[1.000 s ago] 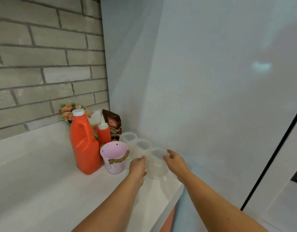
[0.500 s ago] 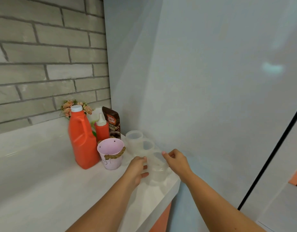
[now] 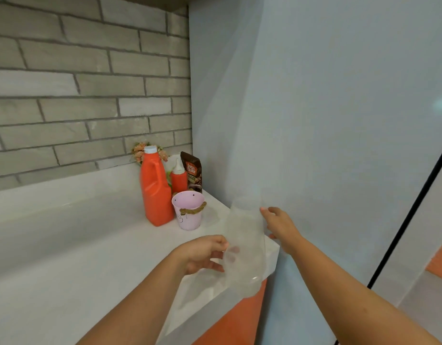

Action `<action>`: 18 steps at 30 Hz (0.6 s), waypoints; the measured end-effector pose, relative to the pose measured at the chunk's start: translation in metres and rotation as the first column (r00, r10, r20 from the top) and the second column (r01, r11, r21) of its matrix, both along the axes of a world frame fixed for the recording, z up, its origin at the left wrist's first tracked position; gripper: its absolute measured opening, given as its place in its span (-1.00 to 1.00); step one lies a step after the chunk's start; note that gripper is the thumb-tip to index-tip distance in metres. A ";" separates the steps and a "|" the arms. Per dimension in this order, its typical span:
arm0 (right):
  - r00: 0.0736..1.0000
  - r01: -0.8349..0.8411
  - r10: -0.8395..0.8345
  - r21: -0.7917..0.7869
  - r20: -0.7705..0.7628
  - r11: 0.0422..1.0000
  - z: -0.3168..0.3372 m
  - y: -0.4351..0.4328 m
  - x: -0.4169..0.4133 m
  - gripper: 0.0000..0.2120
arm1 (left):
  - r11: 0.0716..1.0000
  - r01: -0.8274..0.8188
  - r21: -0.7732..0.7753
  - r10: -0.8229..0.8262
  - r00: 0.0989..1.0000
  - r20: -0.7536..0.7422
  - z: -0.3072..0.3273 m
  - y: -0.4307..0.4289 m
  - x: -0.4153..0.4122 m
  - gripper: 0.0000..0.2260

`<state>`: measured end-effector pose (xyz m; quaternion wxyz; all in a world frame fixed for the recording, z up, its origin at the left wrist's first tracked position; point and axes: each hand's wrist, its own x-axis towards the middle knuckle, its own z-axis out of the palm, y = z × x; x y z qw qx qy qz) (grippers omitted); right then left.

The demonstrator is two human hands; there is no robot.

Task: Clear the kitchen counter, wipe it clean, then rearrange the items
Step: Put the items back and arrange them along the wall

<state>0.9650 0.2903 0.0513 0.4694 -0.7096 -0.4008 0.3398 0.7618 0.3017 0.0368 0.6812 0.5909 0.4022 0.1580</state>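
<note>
A translucent plastic container set (image 3: 245,245), blurred by motion, is lifted and tilted above the right end of the white counter (image 3: 65,245). My left hand (image 3: 202,252) grips its lower left side with curled fingers, seen through the plastic. My right hand (image 3: 279,225) holds its upper right side between fingers and thumb. Behind stand an orange jug (image 3: 155,192), a red squeeze bottle (image 3: 179,179), a pink bucket with a rope handle (image 3: 189,214) and a brown pouch (image 3: 192,170).
Artificial flowers (image 3: 139,151) peek out behind the jug against the grey brick wall. A tall pale panel (image 3: 314,120) rises right beside the counter's end. The counter's front edge drops to an orange cabinet front (image 3: 235,319).
The clear containers stood in a row on the counter with both hands closing on them; now they are lifted off it and tilted upright between my hands.
</note>
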 end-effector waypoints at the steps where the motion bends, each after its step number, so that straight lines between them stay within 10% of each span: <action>1: 1.000 -0.003 0.003 0.011 -0.007 1.000 0.001 -0.002 -0.003 -0.47 | 1.000 0.022 0.004 -0.022 1.000 -0.010 0.001 -0.007 -0.008 -0.82; 18: 0.963 -0.252 0.252 -0.016 0.092 0.968 0.022 -0.009 -0.184 -0.69 | 0.999 -0.003 0.035 0.003 1.000 -0.014 0.036 -0.084 -0.229 -0.89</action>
